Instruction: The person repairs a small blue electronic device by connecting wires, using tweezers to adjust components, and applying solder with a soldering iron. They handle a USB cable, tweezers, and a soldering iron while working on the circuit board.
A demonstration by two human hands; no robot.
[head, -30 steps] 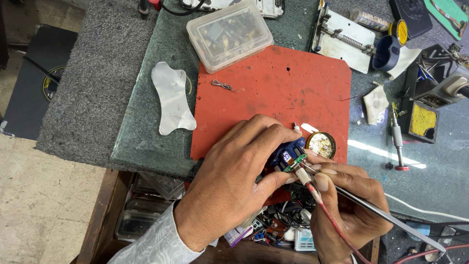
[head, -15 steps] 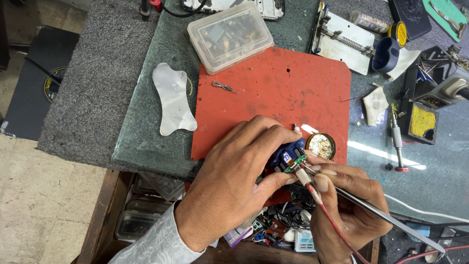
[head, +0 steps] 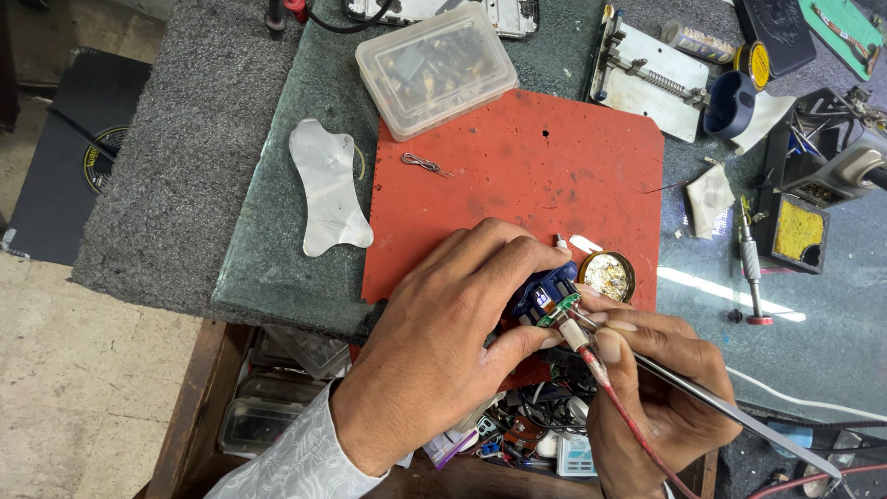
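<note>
My left hand (head: pixel 453 323) grips a small blue electronic part (head: pixel 540 294) with a green circuit board on its end, held over the near edge of the red mat (head: pixel 517 185). My right hand (head: pixel 651 393) holds long metal tweezers (head: pixel 730 407) whose tips touch the board, along with a red wire (head: pixel 619 407) that runs down past my wrist. A small round tin of brass-coloured material (head: pixel 607 274) sits on the mat just beyond the part.
On the mat lies a twisted bit of wire (head: pixel 422 164). A clear plastic box of parts (head: pixel 436 69) stands at its far edge, a shiny metal plate (head: pixel 325 189) to its left. A soldering stand with a yellow sponge (head: pixel 799 231) and a screwdriver (head: pixel 750 273) lie right. An open drawer of clutter (head: pixel 527 434) is below.
</note>
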